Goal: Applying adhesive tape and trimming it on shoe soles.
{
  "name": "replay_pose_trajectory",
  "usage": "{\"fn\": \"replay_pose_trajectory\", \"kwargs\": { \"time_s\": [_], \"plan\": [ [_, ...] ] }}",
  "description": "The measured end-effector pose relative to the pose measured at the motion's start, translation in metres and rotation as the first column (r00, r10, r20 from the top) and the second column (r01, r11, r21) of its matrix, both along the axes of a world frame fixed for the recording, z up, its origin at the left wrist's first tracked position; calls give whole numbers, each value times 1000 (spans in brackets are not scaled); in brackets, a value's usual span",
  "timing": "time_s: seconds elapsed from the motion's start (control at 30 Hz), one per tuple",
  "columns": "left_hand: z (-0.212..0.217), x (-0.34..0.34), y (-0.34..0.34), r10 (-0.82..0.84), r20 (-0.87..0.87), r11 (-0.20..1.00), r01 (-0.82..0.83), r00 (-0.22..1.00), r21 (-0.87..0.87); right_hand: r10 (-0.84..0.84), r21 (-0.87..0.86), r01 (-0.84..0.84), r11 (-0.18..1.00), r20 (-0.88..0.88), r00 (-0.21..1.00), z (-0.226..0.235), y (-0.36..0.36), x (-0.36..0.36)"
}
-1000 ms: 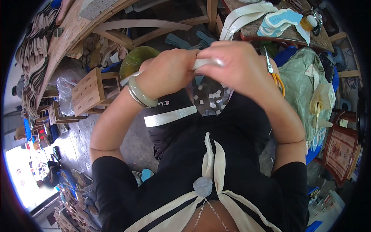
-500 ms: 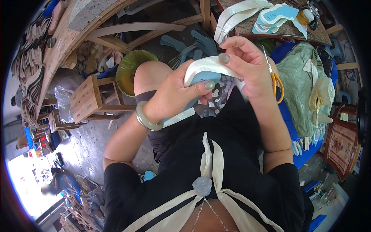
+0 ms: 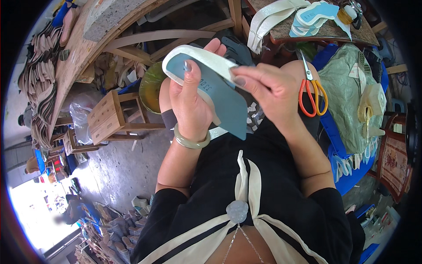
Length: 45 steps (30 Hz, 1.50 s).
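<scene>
My left hand [image 3: 192, 108] is wrapped round a blue insole [image 3: 222, 103], its thumb lying on the flat face and its fingers behind. A white strip [image 3: 204, 55] curves round the insole's rounded end and runs along one edge. My right hand [image 3: 277, 90] pinches that strip between thumb and forefinger at the insole's right side. Beyond that hand, a pair of scissors [image 3: 313, 97] with orange and yellow handles lies on my right thigh, blades apart. The far side of the insole is hidden.
A bundle of white strips [image 3: 272, 20] and stacked blue insoles [image 3: 315, 17] lie on the small table at the back right. Green sheeting [image 3: 343, 97] covers something at the right. A wooden stool [image 3: 105, 116] and a green basin [image 3: 151, 90] stand at the left.
The insole has turned so its blue face shows more fully. My right hand has moved lower, along the white strip, uncovering the scissors. My left hand has opened its grip somewhat, thumb now upright.
</scene>
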<state>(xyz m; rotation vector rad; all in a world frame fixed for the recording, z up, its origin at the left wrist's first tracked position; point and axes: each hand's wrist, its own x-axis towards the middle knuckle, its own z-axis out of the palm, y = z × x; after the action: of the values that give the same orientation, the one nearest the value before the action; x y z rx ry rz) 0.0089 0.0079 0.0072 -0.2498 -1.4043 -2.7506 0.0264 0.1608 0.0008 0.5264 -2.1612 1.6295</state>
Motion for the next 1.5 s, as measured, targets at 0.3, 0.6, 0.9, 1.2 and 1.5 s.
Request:
{"fn": "replay_pose_trajectory", "kwargs": {
  "time_s": [0.3,0.6,0.9,1.2,1.5],
  "plan": [
    [-1,5,-2,58,-55,997,-61,997,-56,84,-165,-54,985,176,981,-7,-22,6],
    [-35,10,5,-221,-131,955,187,966,-232,254,-275,-148,950,401,880,-9,-14,3],
    [-28,13,-6,-160,91,964,136,983,227,274,-440,-12,898,537,798,-24,7,5],
    [-25,17,-7,-23,119,970,-7,993,243,286,-494,78,866,617,733,-19,-6,17],
    [-21,22,-12,24,217,998,-10,976,-63,171,-190,-89,978,476,863,-22,-3,17]
  ]
}}
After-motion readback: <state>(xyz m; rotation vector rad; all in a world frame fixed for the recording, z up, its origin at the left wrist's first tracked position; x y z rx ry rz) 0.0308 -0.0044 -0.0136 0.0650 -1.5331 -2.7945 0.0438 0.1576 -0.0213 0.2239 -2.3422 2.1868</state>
